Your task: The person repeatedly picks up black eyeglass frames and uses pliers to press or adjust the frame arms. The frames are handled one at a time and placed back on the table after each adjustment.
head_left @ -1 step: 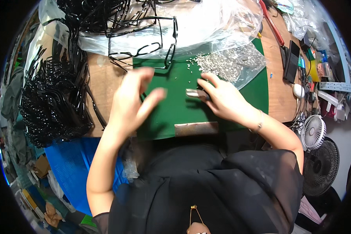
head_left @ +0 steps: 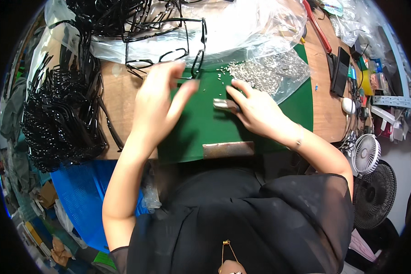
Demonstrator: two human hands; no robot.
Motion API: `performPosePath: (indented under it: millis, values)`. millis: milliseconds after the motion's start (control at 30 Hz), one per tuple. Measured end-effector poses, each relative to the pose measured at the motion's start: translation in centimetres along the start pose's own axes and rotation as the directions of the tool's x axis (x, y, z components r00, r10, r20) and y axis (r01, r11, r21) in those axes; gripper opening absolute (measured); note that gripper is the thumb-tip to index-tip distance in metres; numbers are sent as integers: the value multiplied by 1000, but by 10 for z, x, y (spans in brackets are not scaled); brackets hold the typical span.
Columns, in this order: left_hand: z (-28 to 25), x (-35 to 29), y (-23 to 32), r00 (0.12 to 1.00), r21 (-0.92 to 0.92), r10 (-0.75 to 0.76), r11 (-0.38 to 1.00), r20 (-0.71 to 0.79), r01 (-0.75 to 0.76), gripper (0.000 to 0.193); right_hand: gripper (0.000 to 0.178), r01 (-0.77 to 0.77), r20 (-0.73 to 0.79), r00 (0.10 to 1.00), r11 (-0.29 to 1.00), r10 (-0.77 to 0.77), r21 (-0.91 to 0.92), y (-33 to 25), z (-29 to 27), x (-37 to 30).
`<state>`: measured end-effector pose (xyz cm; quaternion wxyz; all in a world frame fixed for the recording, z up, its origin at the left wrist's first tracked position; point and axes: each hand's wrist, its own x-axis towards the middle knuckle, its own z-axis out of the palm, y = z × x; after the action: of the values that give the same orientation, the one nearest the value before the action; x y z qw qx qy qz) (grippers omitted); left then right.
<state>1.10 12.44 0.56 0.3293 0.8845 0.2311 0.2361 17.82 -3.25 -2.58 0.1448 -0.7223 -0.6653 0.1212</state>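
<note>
My left hand, blurred by motion, reaches over the left part of the green mat. Its thumb and fingers are apart, with nothing visible between them. Just beyond the fingertips are black eyeglass frames lying on clear plastic. My right hand is closed round a short tool with a flat silver tip that points left; its handle is mostly hidden by the fingers. Close beyond that hand, small silvery metal pieces spill out of a clear plastic bag onto the mat.
A heap of black glasses parts covers the table's left side. A brown flat strip lies at the mat's front edge. To the right are a phone, a red-handled tool and a white fan. A blue basket stands below left.
My left hand has moved slightly farther from me, toward the black eyeglass frames. My right hand, with the tool, has shifted a little left and away from me.
</note>
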Motion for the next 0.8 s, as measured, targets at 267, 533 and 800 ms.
performPosePath:
  millis: [267, 533, 800]
  values:
    - [33, 59, 19, 995, -434, -87, 899, -46, 58, 21, 47, -23, 69, 997, 1000, 23, 0, -11, -4, -41]
    - [-26, -12, 94, 982, -908, -184, 403, 41, 113, 52, 15, -219, -47, 970, 937, 240, 271, 22, 7, -9]
    - [1, -66, 87, 888, -806, -414, 585, -197, 94, 98, 13, -246, -136, 956, 964, 258, 99, 13, 25, -1]
